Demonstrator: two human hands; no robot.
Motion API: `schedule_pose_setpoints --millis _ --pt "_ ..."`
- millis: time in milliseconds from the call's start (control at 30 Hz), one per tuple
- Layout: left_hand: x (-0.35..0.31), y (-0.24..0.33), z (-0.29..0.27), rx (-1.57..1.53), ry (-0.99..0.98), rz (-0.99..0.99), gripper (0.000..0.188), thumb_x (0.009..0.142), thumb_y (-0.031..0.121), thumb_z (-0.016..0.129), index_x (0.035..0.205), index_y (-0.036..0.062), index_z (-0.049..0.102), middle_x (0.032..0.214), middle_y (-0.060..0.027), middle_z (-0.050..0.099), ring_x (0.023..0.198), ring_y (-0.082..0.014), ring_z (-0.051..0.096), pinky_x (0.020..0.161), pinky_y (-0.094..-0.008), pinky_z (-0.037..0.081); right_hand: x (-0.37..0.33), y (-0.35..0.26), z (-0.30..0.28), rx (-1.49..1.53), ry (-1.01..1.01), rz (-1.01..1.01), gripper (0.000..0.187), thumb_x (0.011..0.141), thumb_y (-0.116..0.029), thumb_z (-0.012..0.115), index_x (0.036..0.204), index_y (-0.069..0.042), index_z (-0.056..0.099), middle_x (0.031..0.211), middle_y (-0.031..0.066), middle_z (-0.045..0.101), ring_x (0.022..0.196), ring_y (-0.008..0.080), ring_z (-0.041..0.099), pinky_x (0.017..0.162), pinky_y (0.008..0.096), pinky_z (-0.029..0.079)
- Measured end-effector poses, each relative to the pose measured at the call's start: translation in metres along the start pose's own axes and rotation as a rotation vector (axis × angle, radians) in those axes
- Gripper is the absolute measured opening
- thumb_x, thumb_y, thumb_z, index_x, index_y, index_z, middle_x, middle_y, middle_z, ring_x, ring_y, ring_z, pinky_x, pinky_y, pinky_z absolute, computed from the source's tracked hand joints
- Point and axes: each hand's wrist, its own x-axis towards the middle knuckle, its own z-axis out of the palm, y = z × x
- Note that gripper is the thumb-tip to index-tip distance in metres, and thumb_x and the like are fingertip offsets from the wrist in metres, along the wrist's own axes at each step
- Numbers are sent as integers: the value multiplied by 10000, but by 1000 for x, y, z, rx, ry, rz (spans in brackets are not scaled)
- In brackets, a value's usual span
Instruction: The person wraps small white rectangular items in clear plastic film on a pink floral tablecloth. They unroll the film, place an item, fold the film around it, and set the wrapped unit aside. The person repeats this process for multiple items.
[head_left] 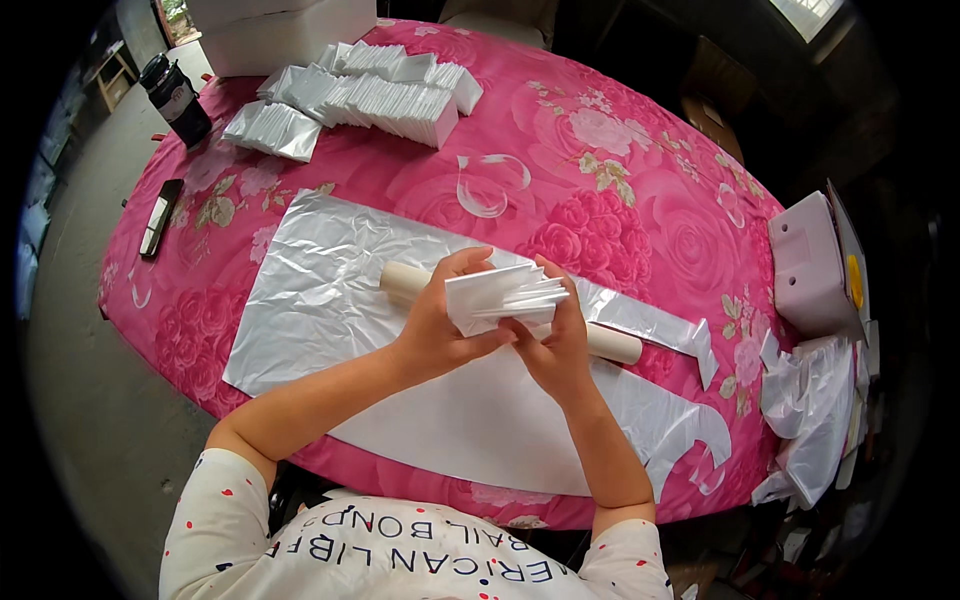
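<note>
Between my two hands is a small stack of white folded packets point(505, 296), lifted above the table and slightly fanned at its right side. My left hand point(437, 322) grips the stack's left side, thumb along its lower edge. My right hand point(562, 345) closes round the right end, with fingers behind and thumb in front. Below them a pale cardboard tube point(612, 343) lies across a wide sheet of silvery-white film point(300, 300); my hands hide its middle. A smooth white sheet point(470, 430) spreads nearer to me.
Rows of similar white packets point(390, 105) stand at the back left, before a white foam box point(290, 40). A dark bottle point(175, 100) and a phone-like object point(160, 218) are at left. Film scraps point(810, 400) and a pale box point(812, 262) sit at the right edge.
</note>
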Motion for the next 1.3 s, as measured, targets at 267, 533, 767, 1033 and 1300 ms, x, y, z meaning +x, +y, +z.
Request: schedule_pose_setpoints --millis 267,533,767,1033,1300 --pt "-78 -35 11 80 15 -45 1198 503 315 887 1419 60 159 1169 -122 481 995 -219 540 873 -341 447 -80 33 50 339 -70 259 952 708 -1 658 1443 -94 60 1258 157 431 1140 240 478 937 340 436" --pt "-89 -35 10 96 -49 -100 1042 561 252 856 1378 45 245 1055 -123 550 986 -271 553 873 -370 436 -79 44 41 -239 -98 -2 902 654 -46 755 1393 -75 239 1162 138 510 1070 280 518 901 384 442" --pt "-87 -31 1 328 -151 -71 616 610 117 793 1125 55 460 1062 -121 534 995 -302 529 860 -385 420 -76 54 40 -458 -48 -36 808 566 -134 814 1288 -102 452 1063 123 559 1010 317 507 883 398 407" --pt "-90 -29 -14 403 -319 -42 489 667 30 675 1100 28 448 1093 -191 518 1039 -384 481 895 -426 392 -71 38 39 -433 -34 -1 561 567 -121 777 1095 -48 602 898 84 646 878 289 569 807 382 421" --pt "-85 -9 -15 364 -199 -164 241 714 76 623 937 34 544 836 -155 565 792 -366 544 687 -415 440 -66 38 27 -157 -222 118 403 623 -170 775 985 -63 636 892 106 654 863 294 599 753 361 455"
